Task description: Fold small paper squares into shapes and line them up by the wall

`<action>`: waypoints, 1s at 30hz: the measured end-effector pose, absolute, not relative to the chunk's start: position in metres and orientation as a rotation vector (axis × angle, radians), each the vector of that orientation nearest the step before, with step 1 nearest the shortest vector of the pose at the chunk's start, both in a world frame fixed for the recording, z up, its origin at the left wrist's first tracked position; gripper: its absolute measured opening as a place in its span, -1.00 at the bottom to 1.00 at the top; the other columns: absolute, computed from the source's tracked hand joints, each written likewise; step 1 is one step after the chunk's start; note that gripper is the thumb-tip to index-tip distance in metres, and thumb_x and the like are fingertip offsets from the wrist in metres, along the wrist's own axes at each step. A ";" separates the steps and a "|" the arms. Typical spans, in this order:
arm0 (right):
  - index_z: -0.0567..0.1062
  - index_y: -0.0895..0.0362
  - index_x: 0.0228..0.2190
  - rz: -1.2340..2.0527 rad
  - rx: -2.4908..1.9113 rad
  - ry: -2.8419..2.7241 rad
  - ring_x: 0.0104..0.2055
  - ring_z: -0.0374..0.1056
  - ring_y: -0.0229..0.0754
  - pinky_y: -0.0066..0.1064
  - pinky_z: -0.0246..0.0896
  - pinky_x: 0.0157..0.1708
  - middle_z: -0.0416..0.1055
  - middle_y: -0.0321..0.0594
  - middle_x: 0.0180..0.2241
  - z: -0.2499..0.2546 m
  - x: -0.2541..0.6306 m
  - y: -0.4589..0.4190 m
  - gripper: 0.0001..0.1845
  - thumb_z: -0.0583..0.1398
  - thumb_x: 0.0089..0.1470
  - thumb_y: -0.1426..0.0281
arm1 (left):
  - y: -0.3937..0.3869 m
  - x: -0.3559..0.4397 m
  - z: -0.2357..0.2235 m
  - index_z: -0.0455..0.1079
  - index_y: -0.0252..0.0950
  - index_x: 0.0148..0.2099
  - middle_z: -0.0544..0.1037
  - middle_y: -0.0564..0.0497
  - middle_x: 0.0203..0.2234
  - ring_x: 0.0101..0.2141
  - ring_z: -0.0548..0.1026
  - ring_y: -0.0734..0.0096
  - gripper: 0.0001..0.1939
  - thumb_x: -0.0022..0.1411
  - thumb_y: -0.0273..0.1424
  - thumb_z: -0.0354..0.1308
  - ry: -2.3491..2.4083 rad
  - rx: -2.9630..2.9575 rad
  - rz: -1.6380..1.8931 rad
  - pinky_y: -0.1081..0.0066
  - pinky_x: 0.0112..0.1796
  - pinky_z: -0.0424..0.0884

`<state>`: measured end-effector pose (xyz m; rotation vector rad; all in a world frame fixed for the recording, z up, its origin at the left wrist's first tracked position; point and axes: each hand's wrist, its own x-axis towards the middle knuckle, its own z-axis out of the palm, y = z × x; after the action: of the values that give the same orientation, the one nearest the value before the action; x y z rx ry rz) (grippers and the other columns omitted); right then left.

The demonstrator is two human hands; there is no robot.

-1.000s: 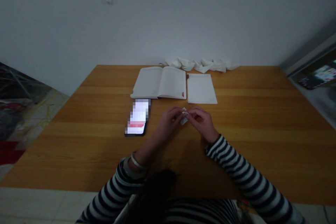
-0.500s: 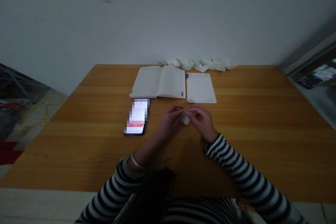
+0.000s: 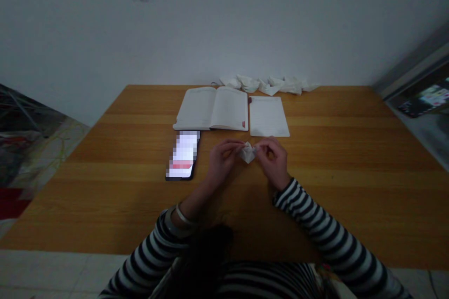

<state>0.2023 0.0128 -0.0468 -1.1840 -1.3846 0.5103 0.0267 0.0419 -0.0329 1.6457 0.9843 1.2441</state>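
So the small folded white paper [image 3: 248, 153] is right between the two hands, over the middle of the worktop [image 3: 336, 191], though I can't tell if it touches the wood. Left hand [image 3: 221, 161] has one side in a narrow thumb-and-finger pinch, and the right hand [image 3: 274, 159] pinches the other side, fingertips pointing in at each other. Striped sleeves [image 3: 315, 217] on both arms, pale bracelet [image 3: 183, 216] on the left wrist. The worktop is warm, streaky wood. Just beyond the hands there's an open notebook [image 3: 229, 107] with a tiny red mark, too small to read, and a lined sheet [image 3: 269, 117] beside it. The phone [image 3: 184, 154] sits left of the hands, screen lit but pixelated, so only a red bar stands out. Crumpled white paper [image 3: 270, 85] runs along the back edge by a plain greyish wall [image 3: 224, 18]. Pale floor tiles [image 3: 59, 273] up front, dim clutter [image 3: 28, 126] off to the left.
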 end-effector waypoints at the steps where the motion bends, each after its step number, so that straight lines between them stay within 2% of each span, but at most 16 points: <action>1: 0.52 0.05 -0.38 0.570 -1.168 -1.310 -0.36 0.31 -0.17 -0.33 0.23 -0.35 0.39 -0.27 -0.40 -0.048 0.203 0.014 -0.89 0.22 0.19 0.33 | 0.044 0.026 -0.033 0.60 -0.25 -0.26 0.64 -0.09 -0.28 -0.22 0.58 0.26 -0.85 0.26 -0.31 0.25 1.003 1.527 1.267 0.26 -0.11 0.49; 5: 0.49 0.06 -0.35 0.737 -1.130 -1.057 -0.44 0.30 -0.23 -0.39 0.23 -0.41 0.39 -0.34 -0.48 -0.053 0.202 0.019 -0.83 0.23 0.21 0.23 | 0.051 0.024 -0.043 0.46 -0.29 -0.32 0.62 -0.04 -0.34 -0.30 0.58 0.32 -0.68 0.16 -0.13 0.33 0.965 0.995 1.290 0.27 -0.18 0.53; 7: 0.46 0.07 -0.36 0.790 -1.105 -0.990 -0.50 0.28 -0.27 -0.41 0.22 -0.45 0.36 -0.38 -0.54 -0.055 0.199 0.019 -0.80 0.22 0.21 0.21 | 0.051 0.026 -0.048 0.36 -0.28 -0.34 0.60 -0.02 -0.33 -0.31 0.59 0.34 -0.64 0.12 -0.12 0.37 0.922 0.840 1.285 0.28 -0.21 0.55; 9: 0.42 0.07 -0.39 0.830 -1.087 -0.948 -0.52 0.29 -0.29 -0.43 0.23 -0.45 0.37 -0.40 -0.57 -0.057 0.196 0.018 -0.78 0.21 0.22 0.20 | 0.049 0.029 -0.049 0.29 -0.26 -0.34 0.59 -0.02 -0.33 -0.32 0.59 0.35 -0.63 0.16 -0.12 0.34 0.909 0.792 1.267 0.29 -0.25 0.56; 12: 0.37 0.06 -0.38 0.864 -1.103 -0.900 -0.58 0.29 -0.32 -0.47 0.22 -0.51 0.38 -0.43 -0.61 -0.061 0.192 0.017 -0.77 0.21 0.22 0.20 | 0.046 0.033 -0.045 0.25 -0.23 -0.26 0.57 0.02 -0.35 -0.38 0.58 0.40 -0.66 0.20 -0.15 0.31 0.922 0.877 1.220 0.35 -0.32 0.56; 14: 0.36 0.06 -0.37 0.877 -1.133 -0.892 -0.64 0.27 -0.32 -0.49 0.19 -0.59 0.36 -0.46 -0.65 -0.063 0.192 0.016 -0.77 0.22 0.20 0.19 | 0.044 0.034 -0.040 0.26 -0.22 -0.17 0.56 0.04 -0.31 -0.39 0.57 0.43 -0.67 0.21 -0.20 0.31 0.918 1.014 1.200 0.38 -0.33 0.56; 17: 0.36 0.06 -0.37 0.879 -1.192 -0.954 -0.67 0.29 -0.30 -0.49 0.20 -0.62 0.37 -0.46 -0.67 -0.066 0.194 0.016 -0.76 0.22 0.20 0.18 | 0.044 0.031 -0.035 0.32 -0.22 -0.06 0.54 -0.04 -0.15 -0.29 0.58 0.40 -0.71 0.26 -0.23 0.27 0.884 1.246 1.212 0.39 -0.27 0.54; 20: 0.36 0.06 -0.36 0.851 -1.233 -1.080 -0.64 0.34 -0.28 -0.47 0.22 -0.61 0.40 -0.42 -0.64 -0.066 0.197 0.014 -0.76 0.20 0.23 0.18 | 0.046 0.027 -0.035 0.37 -0.21 0.05 0.53 -0.13 0.00 -0.20 0.57 0.33 -0.53 0.11 -0.31 0.40 0.872 1.473 1.141 0.35 -0.19 0.52; 22: 0.37 0.06 -0.35 0.818 -1.249 -1.165 -0.62 0.36 -0.27 -0.46 0.23 -0.59 0.42 -0.40 -0.62 -0.064 0.198 0.012 -0.78 0.18 0.24 0.19 | 0.048 0.026 -0.036 0.47 -0.24 -0.05 0.58 -0.14 -0.02 -0.14 0.56 0.25 -0.55 -0.02 -0.38 0.47 0.910 1.596 1.064 0.28 -0.10 0.48; 25: 0.36 0.06 -0.33 0.753 -1.257 -1.192 -0.59 0.39 -0.27 -0.45 0.27 -0.55 0.44 -0.39 -0.59 -0.060 0.198 0.009 -0.80 0.16 0.25 0.21 | 0.051 0.026 -0.038 0.54 -0.30 -0.29 0.64 -0.14 -0.13 -0.10 0.57 0.19 -0.80 0.02 -0.36 0.43 0.964 1.551 1.020 0.21 -0.01 0.43; 30: 0.35 0.05 -0.35 0.801 -1.183 -1.001 -0.53 0.39 -0.26 -0.43 0.34 -0.49 0.41 -0.38 -0.55 -0.057 0.191 0.010 -0.75 0.19 0.23 0.15 | 0.051 0.025 -0.037 0.59 -0.31 -0.27 0.67 -0.08 -0.31 -0.29 0.58 0.28 -0.77 0.05 -0.27 0.39 1.147 1.363 1.045 0.35 -0.24 0.45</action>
<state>0.1910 0.0098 -0.0574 -1.1833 -1.0013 0.8011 0.0250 0.0507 -0.0368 1.3635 1.1467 1.0453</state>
